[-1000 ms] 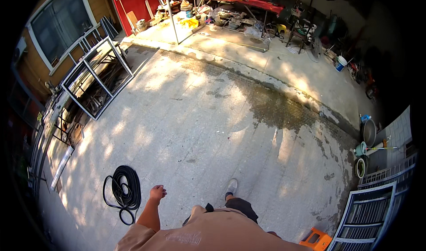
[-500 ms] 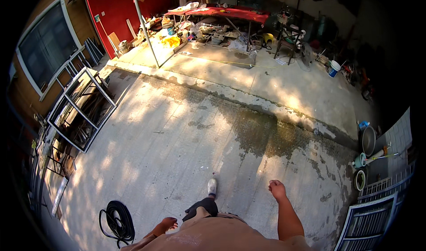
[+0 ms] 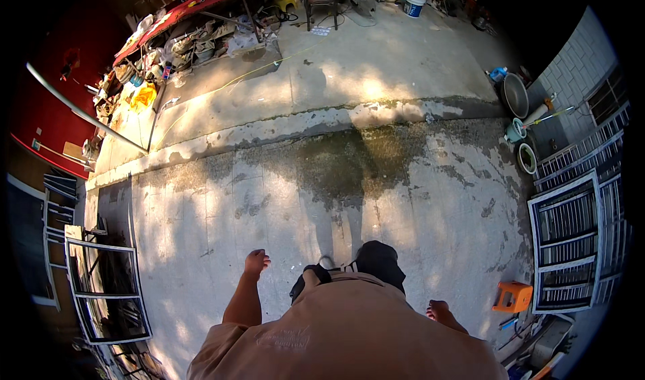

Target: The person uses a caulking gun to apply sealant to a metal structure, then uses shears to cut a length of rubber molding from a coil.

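My left hand [image 3: 256, 262] swings forward over the paved ground, its fingers loosely curled with nothing in them. Beside my right hip, my right hand [image 3: 438, 308] hangs low and in shade. Its fingers are curled in too, and no object shows in it. Neither hand touches anything. Below me are my brown shirt [image 3: 349, 326], dark shorts [image 3: 380, 262] and the tip of one pale shoe [image 3: 326, 262]. An orange stool [image 3: 512, 297] stands on the ground to the right of my right hand.
Ahead, a low concrete step [image 3: 282, 128] crosses the yard beyond a wet patch [image 3: 349, 165]. Metal window frames lean at left [image 3: 107, 292] and right [image 3: 568, 242]. Basins [image 3: 516, 96] and buckets stand at right. A slanted pole [image 3: 87, 108] and a red-topped table [image 3: 195, 7] are farther off.
My view has turned to the right and I have walked forward. My left hand has swung forward and my right hand back. The orange stool has come into view; the coiled black hose has left it.
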A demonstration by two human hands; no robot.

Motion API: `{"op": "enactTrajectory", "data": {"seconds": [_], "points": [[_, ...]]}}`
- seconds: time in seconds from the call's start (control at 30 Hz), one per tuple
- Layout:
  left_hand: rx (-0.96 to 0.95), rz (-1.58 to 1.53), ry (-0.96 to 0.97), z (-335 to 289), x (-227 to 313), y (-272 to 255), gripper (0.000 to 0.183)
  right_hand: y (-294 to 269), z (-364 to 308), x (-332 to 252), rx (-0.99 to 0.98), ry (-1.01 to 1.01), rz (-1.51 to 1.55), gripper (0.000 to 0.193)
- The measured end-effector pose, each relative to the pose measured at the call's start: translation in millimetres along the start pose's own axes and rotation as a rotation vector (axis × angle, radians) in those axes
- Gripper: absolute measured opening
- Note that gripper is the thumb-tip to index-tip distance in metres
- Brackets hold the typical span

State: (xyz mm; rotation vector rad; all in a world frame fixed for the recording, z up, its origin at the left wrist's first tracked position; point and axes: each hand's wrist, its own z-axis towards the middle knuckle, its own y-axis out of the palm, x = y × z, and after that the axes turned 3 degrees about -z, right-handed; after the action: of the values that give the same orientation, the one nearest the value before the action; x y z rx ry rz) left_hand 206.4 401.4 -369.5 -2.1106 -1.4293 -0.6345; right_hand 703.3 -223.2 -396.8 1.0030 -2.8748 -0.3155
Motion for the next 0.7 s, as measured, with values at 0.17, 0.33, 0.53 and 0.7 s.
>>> {"op": "enactTrajectory", "data": {"seconds": [0.17, 0.33, 0.53, 0.7], "points": [[-0.04, 0.036, 0.212, 89.9, 178.6, 82.4, 0.033, 113.8, -1.0, -81.3, 0.247, -0.066, -0.652, 0.02], [-0.152, 0.097, 0.122, 141.6, 212.4, 180.5, 0.033, 84.3, 114.2, -245.8, 0.053, -0.018, -0.508, 0.034], [-0.589, 0.854, 0.011, 194.8, 195.2, 216.6, 0.03, 157.1, 40.2, -591.7, 0.56, -0.933, -0.835, 0.017], [-0.554, 1.177, 0.3, 295.1, 214.4, 271.1, 0.043, 225.0, -63.1, -810.8, 0.586, -1.208, -0.462, 0.027]]}}
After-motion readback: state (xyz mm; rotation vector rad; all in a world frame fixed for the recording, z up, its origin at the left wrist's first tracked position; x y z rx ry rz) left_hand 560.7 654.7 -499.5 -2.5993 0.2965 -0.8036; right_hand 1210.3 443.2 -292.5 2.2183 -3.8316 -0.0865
